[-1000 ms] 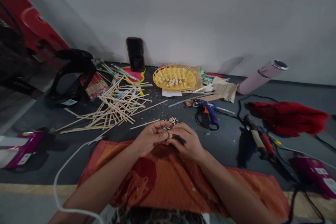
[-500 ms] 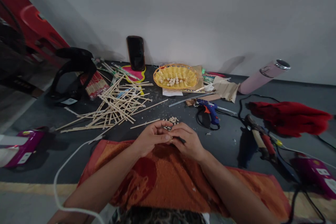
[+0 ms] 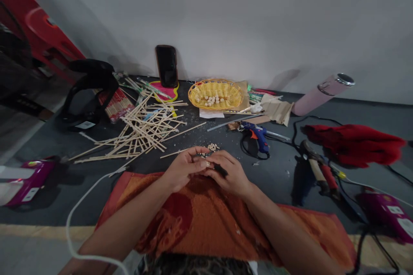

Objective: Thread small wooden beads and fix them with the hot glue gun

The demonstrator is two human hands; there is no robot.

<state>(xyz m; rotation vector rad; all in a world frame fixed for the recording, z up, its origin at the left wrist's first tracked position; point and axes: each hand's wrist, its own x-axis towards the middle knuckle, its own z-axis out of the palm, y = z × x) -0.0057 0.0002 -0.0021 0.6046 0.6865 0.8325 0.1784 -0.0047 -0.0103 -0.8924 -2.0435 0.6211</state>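
Observation:
My left hand (image 3: 184, 169) and my right hand (image 3: 232, 174) meet over the front edge of the work surface, fingertips pinched together. Between them shows a small pale piece (image 3: 209, 164), too tiny to make out well. A dark patch lies under the right fingers; I cannot tell whether it is an object or shadow. Just beyond the fingertips is a little heap of short cut stick pieces (image 3: 213, 147). Beneath both wrists spreads an orange towel (image 3: 213, 219). Farther back, a yellow woven basket (image 3: 237, 99) contains several small pale clusters.
Long wooden sticks (image 3: 142, 131) lie piled at left, near a leaning phone (image 3: 167, 66). Right of centre are a blue glue gun (image 3: 256, 136), pliers (image 3: 318, 167), a red cloth (image 3: 355, 144) and a pink flask (image 3: 318, 96). A white cable (image 3: 69, 223) crosses my left forearm.
My fingers have shifted slightly around the small piece, and more of its pale surface shows at the fingertips. The dark patch by the right fingers looks larger. Nothing else has visibly moved.

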